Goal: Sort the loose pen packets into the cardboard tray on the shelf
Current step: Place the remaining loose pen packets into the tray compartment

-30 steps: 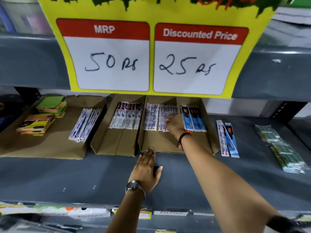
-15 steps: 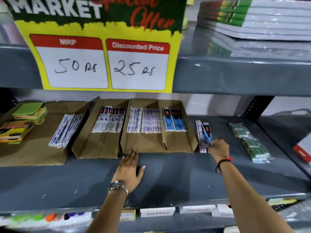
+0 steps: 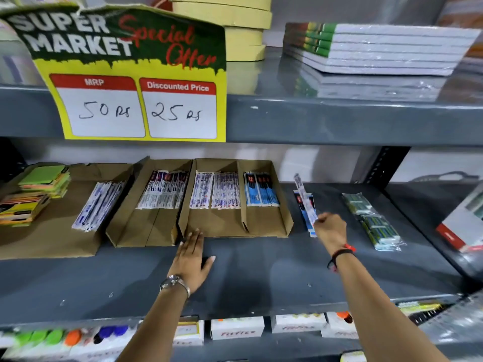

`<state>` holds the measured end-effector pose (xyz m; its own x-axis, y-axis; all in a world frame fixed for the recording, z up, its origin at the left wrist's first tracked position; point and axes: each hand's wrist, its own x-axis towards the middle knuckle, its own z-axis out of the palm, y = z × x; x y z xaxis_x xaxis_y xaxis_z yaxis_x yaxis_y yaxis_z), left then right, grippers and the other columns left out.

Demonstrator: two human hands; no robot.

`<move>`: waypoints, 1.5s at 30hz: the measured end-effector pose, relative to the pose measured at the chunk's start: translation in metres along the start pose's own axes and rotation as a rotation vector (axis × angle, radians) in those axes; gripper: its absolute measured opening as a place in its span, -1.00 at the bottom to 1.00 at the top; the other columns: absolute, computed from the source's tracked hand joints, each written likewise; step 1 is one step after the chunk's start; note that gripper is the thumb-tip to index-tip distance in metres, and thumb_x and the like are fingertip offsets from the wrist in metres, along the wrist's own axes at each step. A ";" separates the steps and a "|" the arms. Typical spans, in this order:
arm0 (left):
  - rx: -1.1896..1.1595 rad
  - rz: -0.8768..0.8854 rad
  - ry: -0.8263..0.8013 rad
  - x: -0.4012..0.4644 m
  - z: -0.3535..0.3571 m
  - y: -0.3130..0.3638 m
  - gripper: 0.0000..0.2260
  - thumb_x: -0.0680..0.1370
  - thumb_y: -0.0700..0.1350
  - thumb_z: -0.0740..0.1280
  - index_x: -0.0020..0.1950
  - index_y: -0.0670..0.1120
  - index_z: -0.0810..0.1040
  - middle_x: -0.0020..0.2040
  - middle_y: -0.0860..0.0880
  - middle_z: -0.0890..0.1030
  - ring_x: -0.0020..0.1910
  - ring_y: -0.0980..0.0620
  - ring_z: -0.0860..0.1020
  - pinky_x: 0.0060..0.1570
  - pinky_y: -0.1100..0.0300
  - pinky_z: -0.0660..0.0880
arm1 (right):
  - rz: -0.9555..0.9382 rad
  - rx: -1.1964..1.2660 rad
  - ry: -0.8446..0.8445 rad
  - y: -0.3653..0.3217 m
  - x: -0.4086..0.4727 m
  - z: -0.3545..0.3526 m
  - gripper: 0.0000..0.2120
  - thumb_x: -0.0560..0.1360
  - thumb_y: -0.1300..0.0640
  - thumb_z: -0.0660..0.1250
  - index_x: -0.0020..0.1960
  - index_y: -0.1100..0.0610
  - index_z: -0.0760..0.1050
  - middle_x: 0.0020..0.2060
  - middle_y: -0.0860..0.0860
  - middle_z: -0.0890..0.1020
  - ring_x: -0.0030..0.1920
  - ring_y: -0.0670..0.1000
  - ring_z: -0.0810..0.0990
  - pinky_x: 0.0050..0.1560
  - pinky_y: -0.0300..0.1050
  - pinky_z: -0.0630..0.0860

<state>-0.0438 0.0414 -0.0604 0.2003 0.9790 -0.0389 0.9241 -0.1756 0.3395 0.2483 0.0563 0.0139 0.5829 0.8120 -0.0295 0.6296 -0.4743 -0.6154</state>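
Shelf stock, grey metal shelf (image 3: 261, 270), positions given relative to the cardboard tray (image 3: 285, 220).

Changes since half a second ago: the right hand (image 3: 330, 228), then reaching down onto the loose packets right of the tray, is now pinching one white pen packet (image 3: 304, 198) at its near end and is tilting it up off the shelf. One blue pen packet (image 3: 308, 202) is lying flat beneath it, just right of the tray. The left hand (image 3: 192, 257) is staying where it was, fingers spread flat on the shelf, fingertips touching the tray's front edge.

Inside the tray: white-and-purple packets (image 3: 215, 193) are filling the left compartment; blue packets (image 3: 260, 190) are sitting in the right one.

Left of the tray: a second cardboard tray (image 3: 125, 236) with red-and-white packets (image 3: 163, 190).

Right of the tray, beyond the loose packets: green wrapped bundles (image 3: 372, 220).

Above the tray: a yellow price sign (image 3: 136, 74), hanging from the upper shelf.

Hard to make out: print on the lifted packet is blurring; the right hand's fingertips are hidden behind its knuckles; both forearms are running out of view at the lower edge.
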 end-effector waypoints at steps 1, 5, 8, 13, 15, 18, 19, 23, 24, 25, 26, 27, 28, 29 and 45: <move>-0.065 -0.011 0.037 0.000 -0.005 0.005 -0.44 0.57 0.06 0.07 0.44 -0.19 -0.05 0.51 -0.16 0.01 0.49 -0.09 -0.01 0.47 0.05 -0.05 | -0.037 0.016 0.030 -0.001 0.000 -0.010 -0.74 0.42 0.40 0.17 -0.01 0.36 0.59 0.02 0.36 0.64 0.10 0.29 0.58 0.06 -0.03 0.50; -0.536 -0.062 0.165 0.004 -0.038 0.037 -0.48 0.54 -0.03 0.20 0.43 -0.13 0.08 0.33 -0.19 0.43 0.31 -0.15 0.39 0.24 0.07 0.35 | -0.270 0.027 -0.042 -0.005 -0.004 -0.049 -0.81 0.46 0.37 0.22 -0.17 0.15 0.56 -0.07 0.27 0.68 0.01 0.18 0.62 -0.07 -0.16 0.40; -0.882 -0.082 0.187 0.010 -0.065 0.061 -0.56 0.52 -0.15 0.27 0.36 -0.15 0.24 -0.03 -0.05 0.59 0.05 -0.02 0.51 0.00 0.33 0.36 | -0.441 -0.026 -0.221 -0.015 -0.011 -0.068 -0.68 0.48 0.32 0.28 -0.35 -0.02 0.42 -0.23 0.10 0.61 -0.15 0.02 0.54 -0.17 -0.22 0.35; -1.042 -0.058 0.220 0.010 -0.085 0.074 -0.91 0.48 -0.37 0.27 -0.03 -0.28 0.49 -0.30 0.01 0.55 -0.47 0.34 0.55 -0.37 0.57 0.45 | -0.553 -0.006 -0.296 -0.033 -0.025 -0.077 -0.70 0.46 0.35 0.29 -0.32 0.01 0.50 -0.27 0.07 0.61 -0.22 0.00 0.55 -0.29 -0.51 0.41; -1.092 -0.063 0.266 0.005 -0.089 0.075 -0.91 0.52 -0.36 0.21 -0.12 -0.24 0.49 -0.36 0.01 0.57 -0.52 0.36 0.54 -0.38 0.54 0.45 | -0.564 -0.009 -0.295 -0.036 -0.027 -0.077 -0.86 0.47 0.35 0.29 -0.16 0.19 0.59 -0.25 0.08 0.61 -0.21 0.00 0.54 -0.33 -0.61 0.37; -1.236 -0.098 0.245 0.001 -0.089 0.069 -0.77 0.56 -0.25 0.18 -0.26 -0.13 0.52 -0.49 0.11 0.65 -0.52 0.23 0.59 -0.24 0.39 0.51 | -0.565 -0.020 -0.267 -0.036 -0.027 -0.075 -0.89 0.47 0.34 0.30 -0.08 0.28 0.61 -0.25 0.08 0.62 -0.22 0.00 0.54 -0.38 -0.65 0.34; -1.240 -0.113 0.227 0.001 -0.089 0.068 -0.79 0.55 -0.22 0.19 -0.24 -0.11 0.53 -0.47 0.11 0.66 -0.50 0.22 0.59 -0.16 0.35 0.51 | -0.563 -0.019 -0.263 -0.036 -0.027 -0.074 -0.88 0.47 0.34 0.30 -0.08 0.27 0.61 -0.25 0.08 0.61 -0.22 0.00 0.54 -0.39 -0.66 0.34; -1.150 -0.065 0.250 -0.001 -0.090 0.075 -0.91 0.49 -0.36 0.26 -0.06 -0.33 0.53 -0.26 -0.08 0.55 -0.49 0.35 0.55 -0.36 0.50 0.48 | -0.570 0.002 -0.291 -0.037 -0.027 -0.074 -0.87 0.47 0.32 0.30 -0.08 0.20 0.62 -0.26 0.04 0.62 -0.20 -0.02 0.56 -0.31 -0.58 0.38; -1.135 -0.051 0.268 0.000 -0.090 0.075 -0.90 0.48 -0.39 0.26 -0.04 -0.38 0.52 -0.26 -0.07 0.53 -0.49 0.36 0.54 -0.39 0.55 0.45 | -0.567 0.023 -0.317 -0.036 -0.026 -0.074 -0.86 0.46 0.32 0.31 -0.10 0.15 0.61 -0.27 0.02 0.62 -0.20 -0.02 0.56 -0.22 -0.52 0.42; -1.124 -0.044 0.279 0.003 -0.089 0.073 -0.89 0.47 -0.39 0.26 -0.04 -0.41 0.52 -0.27 -0.06 0.53 -0.50 0.37 0.53 -0.40 0.57 0.44 | -0.563 0.052 -0.348 -0.035 -0.024 -0.074 -0.83 0.46 0.33 0.32 -0.15 0.08 0.58 -0.30 -0.01 0.62 -0.20 -0.02 0.57 -0.13 -0.39 0.47; -1.115 -0.045 0.287 0.003 -0.090 0.073 -0.88 0.47 -0.38 0.27 -0.04 -0.42 0.51 -0.29 -0.03 0.54 -0.51 0.36 0.53 -0.40 0.57 0.44 | -0.556 0.083 -0.378 -0.033 -0.022 -0.075 -0.77 0.45 0.35 0.33 -0.21 0.02 0.54 -0.32 -0.04 0.61 -0.22 -0.04 0.57 -0.10 -0.32 0.49; -1.105 -0.046 0.293 0.004 -0.090 0.072 -0.87 0.47 -0.37 0.27 -0.04 -0.43 0.52 -0.30 -0.02 0.54 -0.51 0.36 0.53 -0.40 0.57 0.44 | -0.556 0.107 -0.406 -0.032 -0.021 -0.076 -0.72 0.44 0.36 0.33 -0.24 -0.02 0.49 -0.34 -0.06 0.59 -0.25 -0.08 0.56 -0.13 -0.35 0.48; -1.101 -0.043 0.296 0.005 -0.091 0.072 -0.87 0.47 -0.37 0.28 -0.04 -0.43 0.52 -0.30 -0.02 0.54 -0.51 0.36 0.53 -0.40 0.57 0.44 | -0.558 0.125 -0.434 -0.032 -0.021 -0.077 -0.68 0.44 0.37 0.33 -0.26 -0.05 0.47 -0.34 -0.08 0.58 -0.27 -0.12 0.54 -0.19 -0.40 0.47; -1.091 -0.046 0.298 0.006 -0.090 0.071 -0.87 0.48 -0.36 0.28 -0.04 -0.43 0.51 -0.30 -0.02 0.54 -0.51 0.36 0.52 -0.40 0.57 0.44 | -0.562 0.143 -0.465 -0.031 -0.021 -0.077 -0.67 0.44 0.38 0.32 -0.26 -0.05 0.45 -0.34 -0.08 0.57 -0.28 -0.14 0.53 -0.22 -0.41 0.46; 0.007 -0.006 0.047 0.000 0.010 0.000 -0.27 0.38 0.27 -0.26 0.45 -0.12 -0.04 0.53 -0.09 -0.05 0.50 -0.02 -0.08 0.46 0.10 -0.17 | -0.060 0.870 -0.303 -0.084 -0.035 0.057 -0.75 0.50 0.45 0.18 0.14 0.40 0.52 -0.03 0.09 0.54 -0.16 -0.05 0.52 -0.21 -0.34 0.47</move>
<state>-0.0403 0.0405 -0.0697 0.1798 0.9837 0.0033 0.9274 -0.1707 0.3329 0.1463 0.0868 0.0218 0.3256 0.9393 -0.1081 -0.0248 -0.1058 -0.9941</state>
